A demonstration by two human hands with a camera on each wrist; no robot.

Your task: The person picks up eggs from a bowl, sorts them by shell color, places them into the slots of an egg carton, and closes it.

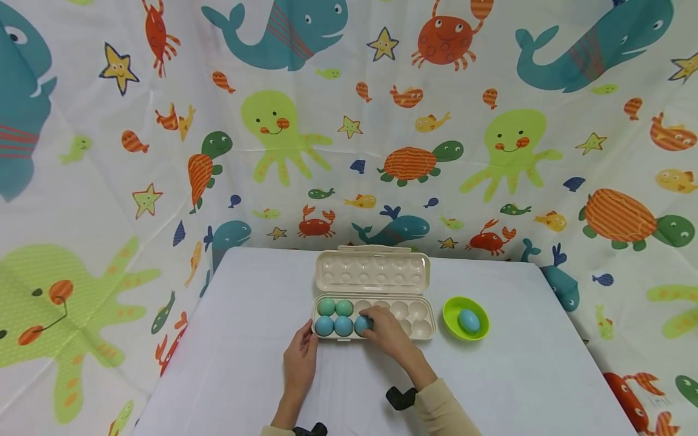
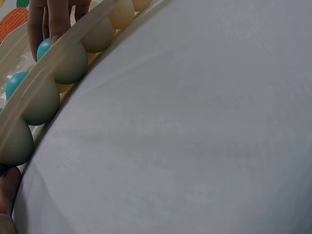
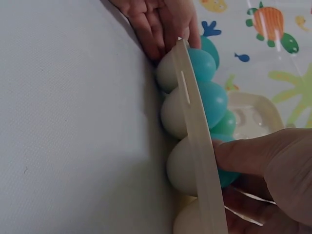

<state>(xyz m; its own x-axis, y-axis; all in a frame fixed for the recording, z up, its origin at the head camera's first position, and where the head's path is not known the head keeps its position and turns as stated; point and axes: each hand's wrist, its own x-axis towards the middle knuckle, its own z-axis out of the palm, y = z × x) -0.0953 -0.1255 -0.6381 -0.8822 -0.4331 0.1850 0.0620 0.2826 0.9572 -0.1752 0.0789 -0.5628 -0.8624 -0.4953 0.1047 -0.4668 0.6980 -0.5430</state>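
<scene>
**A blue egg going into the front row of the carton**

The egg (image 1: 362, 325) under the right hand (image 1: 388, 335) sits in the third cup of the carton's front row, counting from the left, and the fingers (image 3: 253, 156) curl over it, thumb pressed to its side. It looks smooth and glossy, likely a light, hard toy egg that would slip under a loose pinch; a hold round its widest part, thumb against fingertips, seems the safest.

Two more blue eggs (image 1: 334, 326) lie in the cups just left of it, and two greener ones (image 1: 335, 307) in the row behind. The carton (image 1: 420, 320) is pale, thin plastic with its lid (image 1: 373, 271) folded back flat; it probably skids easily. The left hand (image 1: 302, 362) rests against its front left corner, fingers fairly straight and holding nothing.

All this lies near the far edge of the tabletop (image 1: 245, 363). Just right of the carton, a green bowl (image 1: 451, 310) holds one more blue egg (image 1: 468, 321).
</scene>
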